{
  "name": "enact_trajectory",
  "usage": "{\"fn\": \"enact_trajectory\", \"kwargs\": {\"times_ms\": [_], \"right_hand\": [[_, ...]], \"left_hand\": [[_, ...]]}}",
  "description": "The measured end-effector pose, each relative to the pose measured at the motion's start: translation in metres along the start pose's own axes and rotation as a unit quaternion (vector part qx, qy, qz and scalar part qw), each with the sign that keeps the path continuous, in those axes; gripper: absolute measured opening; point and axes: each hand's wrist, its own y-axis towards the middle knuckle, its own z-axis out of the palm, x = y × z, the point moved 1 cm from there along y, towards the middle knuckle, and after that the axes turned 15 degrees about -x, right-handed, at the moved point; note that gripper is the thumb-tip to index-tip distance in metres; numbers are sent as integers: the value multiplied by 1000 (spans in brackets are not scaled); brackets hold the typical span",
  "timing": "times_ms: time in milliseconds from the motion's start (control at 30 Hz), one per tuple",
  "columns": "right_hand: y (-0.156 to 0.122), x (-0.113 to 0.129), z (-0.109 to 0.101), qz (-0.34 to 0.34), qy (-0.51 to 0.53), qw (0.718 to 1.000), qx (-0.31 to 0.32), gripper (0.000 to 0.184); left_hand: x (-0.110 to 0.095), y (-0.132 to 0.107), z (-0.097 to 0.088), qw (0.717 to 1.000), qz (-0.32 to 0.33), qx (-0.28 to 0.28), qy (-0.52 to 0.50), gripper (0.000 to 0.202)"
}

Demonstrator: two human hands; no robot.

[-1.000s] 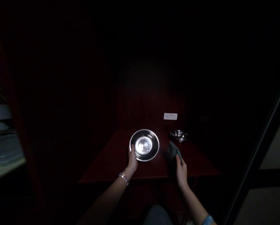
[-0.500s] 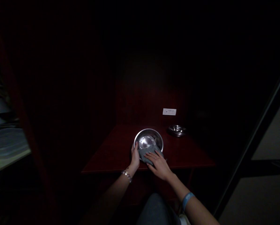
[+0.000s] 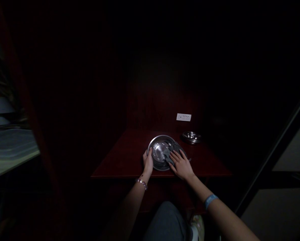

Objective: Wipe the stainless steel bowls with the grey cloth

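Note:
A shiny steel plate (image 3: pixel 159 151) lies on a dark red table (image 3: pixel 125 160). My left hand (image 3: pixel 148 162) grips the plate's near left rim, fingers curled over the edge. A grey cloth (image 3: pixel 174 149) lies across the right side of the plate. My right hand (image 3: pixel 181 164) presses flat on that cloth, fingers stretched out and together. A bead bracelet circles my left wrist and a blue band my right forearm.
A second stack of steel dishes (image 3: pixel 191 137) stands at the table's back right. A white socket panel (image 3: pixel 183 117) is on the dark wall behind. A pale surface (image 3: pixel 11 150) lies off to the left. The surroundings are very dark.
My right hand brought the grey cloth from the table's right onto the plate and has slid it from the near edge to the right side. The left hand kept its grip.

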Motion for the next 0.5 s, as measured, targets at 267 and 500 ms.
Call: {"fn": "enact_trajectory", "kwargs": {"times_ms": [267,500], "right_hand": [[4,-1,21,41,-44,997,-38,51],[-22,31,40,95,-54,994,4,51]], "left_hand": [[-3,-2,1,1000,9,14,0,37],[4,-3,2,999,21,23,-4,35]]}}
